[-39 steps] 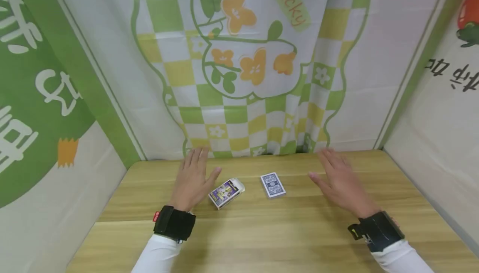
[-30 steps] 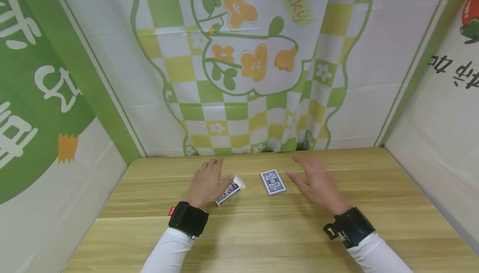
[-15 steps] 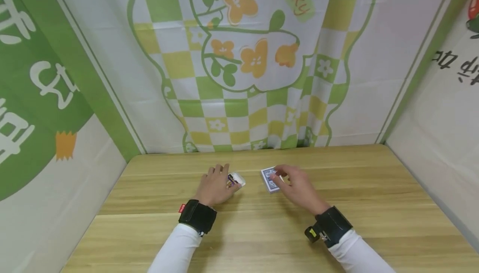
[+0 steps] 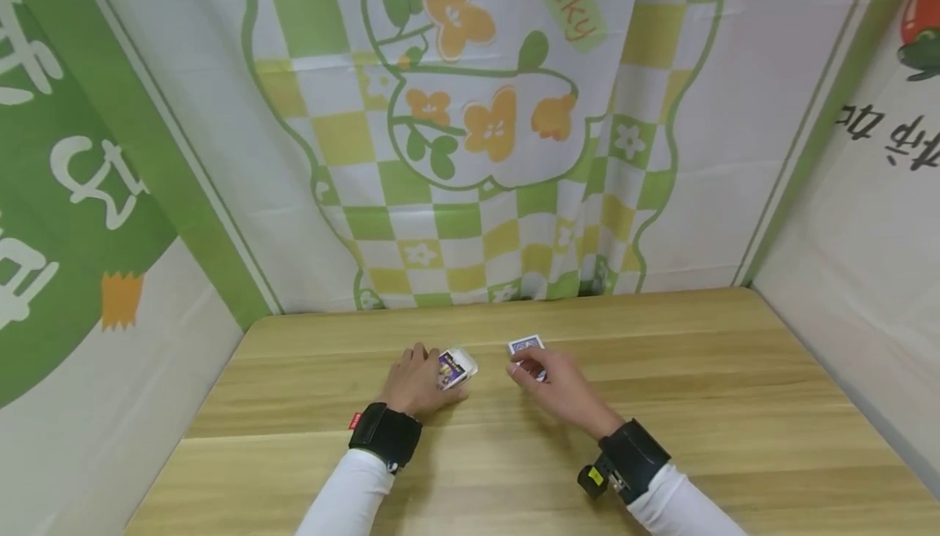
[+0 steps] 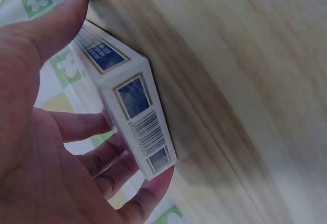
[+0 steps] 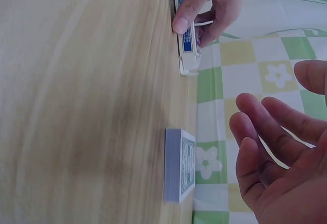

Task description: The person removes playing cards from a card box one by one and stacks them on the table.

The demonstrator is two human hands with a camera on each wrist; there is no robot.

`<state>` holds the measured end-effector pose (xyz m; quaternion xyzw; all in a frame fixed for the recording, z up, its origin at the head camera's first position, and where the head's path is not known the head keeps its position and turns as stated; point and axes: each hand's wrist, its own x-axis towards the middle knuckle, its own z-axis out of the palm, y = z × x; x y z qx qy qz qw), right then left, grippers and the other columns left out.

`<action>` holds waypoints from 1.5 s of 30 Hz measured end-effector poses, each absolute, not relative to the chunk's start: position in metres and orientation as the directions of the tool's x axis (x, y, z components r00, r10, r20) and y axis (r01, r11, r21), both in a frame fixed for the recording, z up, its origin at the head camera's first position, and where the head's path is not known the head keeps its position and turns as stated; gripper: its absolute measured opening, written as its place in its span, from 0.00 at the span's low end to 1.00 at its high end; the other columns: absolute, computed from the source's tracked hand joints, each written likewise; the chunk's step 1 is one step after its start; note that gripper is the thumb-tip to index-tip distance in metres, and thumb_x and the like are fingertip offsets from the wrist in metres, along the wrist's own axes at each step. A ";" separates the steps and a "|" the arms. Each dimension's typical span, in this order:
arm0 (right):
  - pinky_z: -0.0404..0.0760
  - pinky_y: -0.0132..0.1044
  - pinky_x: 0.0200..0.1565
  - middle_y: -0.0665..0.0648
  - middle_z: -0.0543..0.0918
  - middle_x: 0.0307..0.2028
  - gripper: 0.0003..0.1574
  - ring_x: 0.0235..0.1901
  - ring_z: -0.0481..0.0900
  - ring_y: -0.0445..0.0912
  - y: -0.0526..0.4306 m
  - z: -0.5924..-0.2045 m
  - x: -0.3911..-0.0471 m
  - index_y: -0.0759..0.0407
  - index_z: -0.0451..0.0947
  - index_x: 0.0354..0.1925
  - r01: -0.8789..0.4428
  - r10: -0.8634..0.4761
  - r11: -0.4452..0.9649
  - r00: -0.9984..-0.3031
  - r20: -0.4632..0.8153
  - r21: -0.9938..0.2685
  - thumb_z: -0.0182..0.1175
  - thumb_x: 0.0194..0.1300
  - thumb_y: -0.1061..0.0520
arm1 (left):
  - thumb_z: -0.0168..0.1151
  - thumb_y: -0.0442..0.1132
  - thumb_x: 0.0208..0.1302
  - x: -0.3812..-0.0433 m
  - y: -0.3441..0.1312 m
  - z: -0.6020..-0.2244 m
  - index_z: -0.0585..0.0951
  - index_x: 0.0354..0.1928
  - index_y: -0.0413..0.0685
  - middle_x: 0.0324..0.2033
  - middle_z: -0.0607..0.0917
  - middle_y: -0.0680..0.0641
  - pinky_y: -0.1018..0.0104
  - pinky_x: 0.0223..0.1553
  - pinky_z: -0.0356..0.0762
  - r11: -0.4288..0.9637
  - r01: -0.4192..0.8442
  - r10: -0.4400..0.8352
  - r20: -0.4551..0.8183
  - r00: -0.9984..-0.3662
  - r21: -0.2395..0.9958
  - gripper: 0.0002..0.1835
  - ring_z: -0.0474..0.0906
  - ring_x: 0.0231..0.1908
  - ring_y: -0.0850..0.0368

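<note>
A card box with a purple and yellow printed front lies on the table, its white flap open toward the right. My left hand grips it, thumb along the near side and fingers at the other. The left wrist view shows the end of the box, with a barcode and blue panels. To the right lies a neat deck of playing cards, blue patterned back up, partly hidden by my right hand. That hand hovers over the deck with loosely bent fingers, apart from the cards in the right wrist view.
The wooden table has a light grain and rounded far corners. A checked green, yellow and white curtain hangs along its far edge. Printed cloth walls stand at the left and right. Both wrists wear black straps.
Both hands have come inward from wide apart. The left has reached the card box and taken hold of it; the right has moved left to above the deck.
</note>
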<state>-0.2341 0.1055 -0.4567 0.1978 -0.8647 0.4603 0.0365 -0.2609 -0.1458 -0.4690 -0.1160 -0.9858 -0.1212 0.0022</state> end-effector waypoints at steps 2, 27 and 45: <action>0.80 0.34 0.35 0.49 0.84 0.35 0.13 0.35 0.79 0.42 0.104 -0.459 -0.232 0.59 0.83 0.48 -0.368 -0.318 0.481 -0.919 0.233 -0.796 0.62 0.72 0.52 | 0.76 0.61 0.51 -0.259 -0.147 -0.471 0.78 0.58 0.33 0.43 0.75 0.39 0.47 0.43 0.76 0.941 0.216 0.217 0.024 -0.976 0.261 0.43 0.72 0.42 0.46; 0.84 0.48 0.45 0.65 0.85 0.40 0.19 0.37 0.82 0.49 0.094 -0.455 -0.223 0.72 0.79 0.50 -0.007 -0.386 0.091 -0.922 -0.029 -0.996 0.55 0.77 0.55 | 0.86 0.41 0.32 -0.251 -0.128 -0.446 0.80 0.51 0.40 0.38 0.78 0.46 0.45 0.41 0.74 0.890 0.288 0.289 0.052 -0.956 0.352 0.38 0.73 0.42 0.47; 0.84 0.32 0.38 0.59 0.83 0.37 0.23 0.32 0.84 0.44 0.101 -0.431 -0.237 0.76 0.70 0.57 0.335 -0.389 -0.187 -0.889 -0.244 -0.923 0.58 0.73 0.60 | 0.82 0.40 0.31 -0.240 -0.106 -0.428 0.80 0.54 0.43 0.41 0.77 0.46 0.50 0.43 0.74 0.858 0.431 0.414 0.122 -0.902 0.280 0.40 0.71 0.44 0.49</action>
